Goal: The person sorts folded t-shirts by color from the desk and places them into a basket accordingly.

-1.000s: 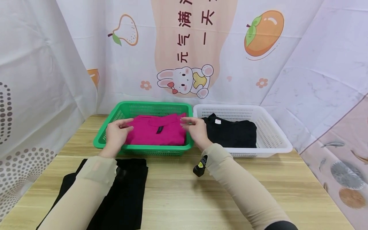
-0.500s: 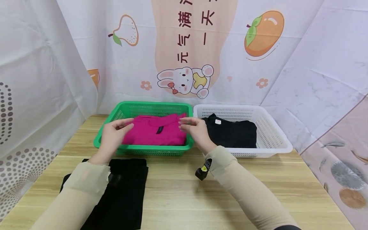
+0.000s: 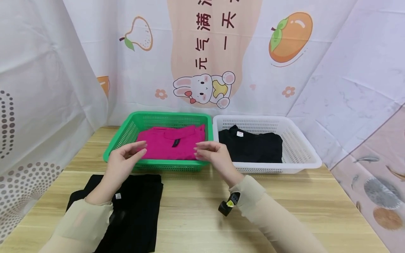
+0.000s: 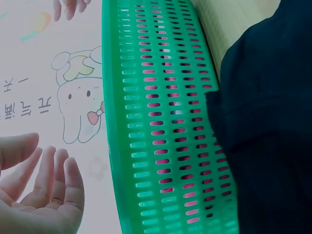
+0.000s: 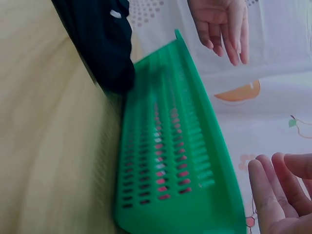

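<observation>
A folded magenta shirt [image 3: 171,142] with a dark neck label lies in the green basket [image 3: 118,140]. My left hand [image 3: 121,163] hovers over the basket's front left rim, fingers loosely bent and holding nothing. Over the front right rim is my right hand [image 3: 216,158], likewise holding nothing, its fingers relaxed. In the left wrist view, the left hand [image 4: 41,187] appears apart from the basket's slotted wall [image 4: 165,122]. A folded black garment [image 3: 136,211] with a small white tag lies on the table under my left forearm.
Right of the green basket stands a white basket [image 3: 300,144] with a folded black shirt [image 3: 253,146] in it. Both baskets are on the wooden table [image 3: 253,225], in front of a printed curtain [image 3: 142,80]. A black wrist camera [image 3: 226,207] hangs from my right wrist.
Both hands have drawn back towards me from the magenta shirt, to the basket's front rim. The shirt stays in the green basket. More of the black garment's tag shows on the table.
</observation>
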`<state>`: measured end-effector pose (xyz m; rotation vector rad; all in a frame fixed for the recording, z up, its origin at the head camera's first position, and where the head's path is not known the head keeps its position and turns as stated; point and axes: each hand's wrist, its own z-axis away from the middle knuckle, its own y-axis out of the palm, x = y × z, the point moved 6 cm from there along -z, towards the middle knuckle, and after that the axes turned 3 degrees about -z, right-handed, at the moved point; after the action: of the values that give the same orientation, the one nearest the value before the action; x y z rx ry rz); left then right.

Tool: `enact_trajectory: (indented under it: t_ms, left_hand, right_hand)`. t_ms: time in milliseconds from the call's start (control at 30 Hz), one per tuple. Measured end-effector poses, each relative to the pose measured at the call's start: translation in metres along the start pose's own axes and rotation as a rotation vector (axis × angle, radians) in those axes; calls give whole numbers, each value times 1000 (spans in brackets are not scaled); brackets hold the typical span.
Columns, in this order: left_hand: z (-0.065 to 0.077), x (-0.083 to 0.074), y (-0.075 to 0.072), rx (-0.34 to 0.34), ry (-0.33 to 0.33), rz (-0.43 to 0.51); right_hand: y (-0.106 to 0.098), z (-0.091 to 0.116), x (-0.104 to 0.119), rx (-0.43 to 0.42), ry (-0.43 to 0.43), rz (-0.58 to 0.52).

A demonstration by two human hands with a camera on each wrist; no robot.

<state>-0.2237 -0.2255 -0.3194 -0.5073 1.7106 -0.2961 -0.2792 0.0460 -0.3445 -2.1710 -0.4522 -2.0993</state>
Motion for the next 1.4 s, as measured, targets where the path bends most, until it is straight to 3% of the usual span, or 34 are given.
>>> enact_trajectory:
  t_ms: [200, 533, 900, 1400]
  left_hand:
    - [17, 6, -5, -17, -11, -50]
    - [44, 21, -19, -5, -90, -169]
    - [68, 48, -30, -65, -151, -132]
    - [88, 84, -53, -114, -216, -123]
  right_hand:
    - [11, 16, -11, 46, 17, -45]
    - [22, 33, -22, 116, 4, -74]
    - [33, 47, -37, 170, 45, -71]
    - [52, 62, -65, 207, 105, -110]
